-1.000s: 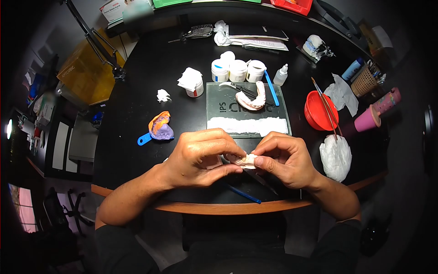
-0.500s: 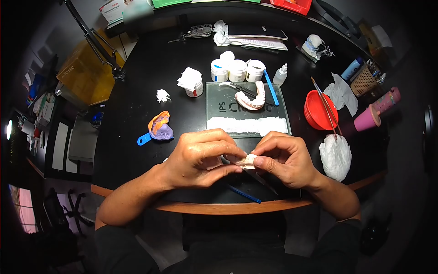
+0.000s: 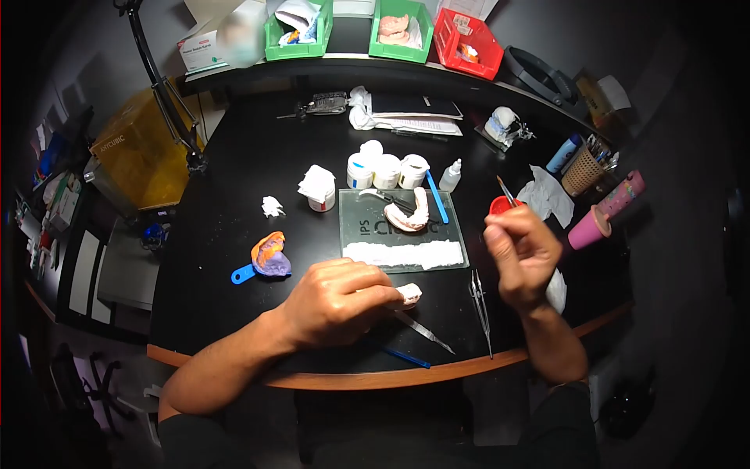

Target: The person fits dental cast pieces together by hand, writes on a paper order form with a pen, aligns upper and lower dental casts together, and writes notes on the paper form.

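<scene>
Near the table's front edge, my left hand [image 3: 337, 301] is closed round a small off-white dental cast piece [image 3: 408, 295], whose end shows past the fingertips. My right hand [image 3: 525, 258] is raised over the red bowl [image 3: 504, 205], thumb and fingers curled together. A paintbrush [image 3: 506, 190] sticks up behind its fingers; whether they grip it is hidden. Between the hands lie a metal carving tool [image 3: 422, 331] and tweezers [image 3: 480, 313]. Ahead is a glass slab [image 3: 348, 227] with a folded white tissue [image 3: 402, 254] and a horseshoe-shaped dental cast [image 3: 406, 219].
White jars [image 3: 387, 172], a dropper bottle [image 3: 451, 176] and a blue stick [image 3: 437, 197] stand or lie behind the slab. To the left sits an impression tray [image 3: 271, 256]. A pink cup [image 3: 590, 228] and crumpled tissue [image 3: 548, 195] are at right; bins [image 3: 402, 31] line the back shelf.
My right hand has left the cast piece and moved right and up to the red bowl. The left hand keeps the piece. The view has tilted up, showing more of the shelf.
</scene>
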